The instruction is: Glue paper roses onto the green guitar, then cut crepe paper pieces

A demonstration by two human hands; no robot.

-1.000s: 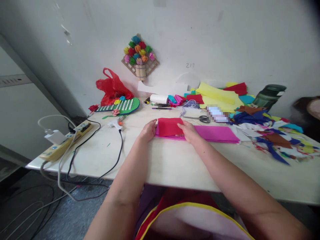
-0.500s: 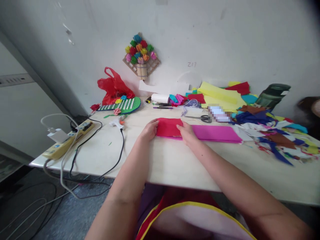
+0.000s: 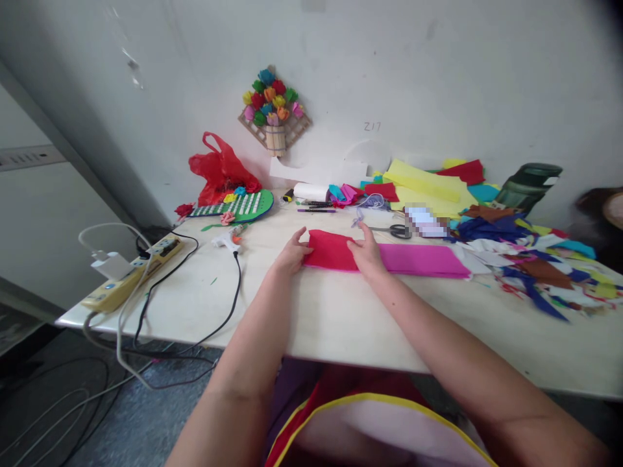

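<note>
A red piece of crepe-like paper lies on the left end of a longer folded magenta strip on the table. My left hand touches the red piece's left edge, thumb and fingers spread apart. At its right edge, my right hand rests with the thumb on the red surface and a finger raised away from it. Neither hand is closed round the paper. The undersides of both hands are hidden. Just behind the right hand lie black-handled scissors.
A glue gun with its cord and a power strip are on the left. Behind stand a red plastic bag and a green flower-decorated board. Coloured scraps, a blurred-out phone-like object and a dark green bottle occupy the right.
The fingers of both hands have loosened and spread from the red paper's edges. The right hand has shifted slightly right, and the red piece's right edge has moved slightly with it.
</note>
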